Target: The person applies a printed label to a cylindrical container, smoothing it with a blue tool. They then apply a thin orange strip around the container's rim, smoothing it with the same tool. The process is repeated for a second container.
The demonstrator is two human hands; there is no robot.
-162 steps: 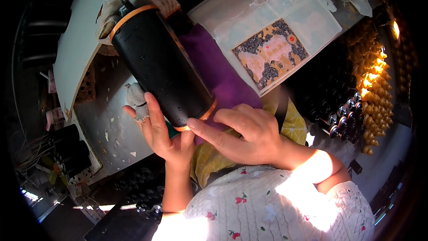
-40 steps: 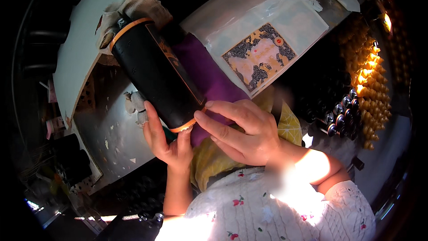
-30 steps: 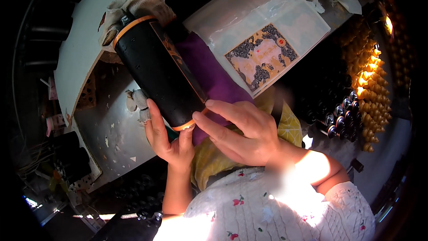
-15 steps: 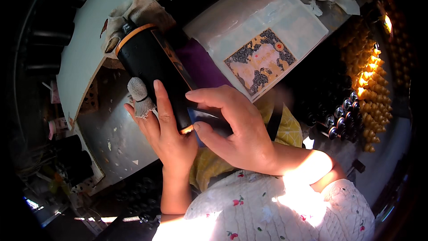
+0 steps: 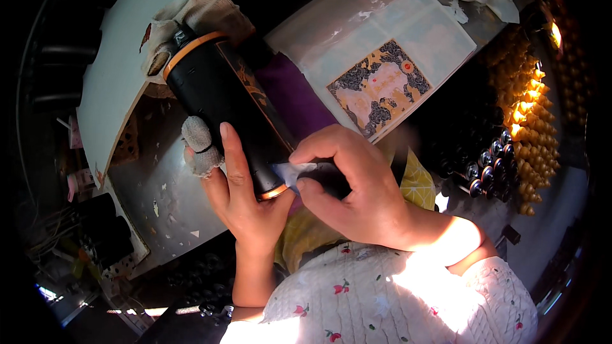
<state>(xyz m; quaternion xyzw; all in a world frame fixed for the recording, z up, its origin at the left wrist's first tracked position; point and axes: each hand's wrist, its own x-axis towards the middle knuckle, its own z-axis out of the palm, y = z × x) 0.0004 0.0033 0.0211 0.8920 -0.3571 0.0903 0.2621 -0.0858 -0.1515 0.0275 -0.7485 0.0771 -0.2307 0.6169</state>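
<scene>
On the cluttered bench, two hands worked a black cylinder (image 5: 229,118).
The cylinder lay tilted, its orange-ringed base cradled in the left hand (image 5: 245,200), whose fingers (image 5: 231,153) lay spread along its side. The right hand (image 5: 357,194) pinched a pale slip (image 5: 290,172) shut between thumb and fingers at the base rim. Likely risk: the cylinder could roll in that loose cradle and skew or crease the slip.
</scene>
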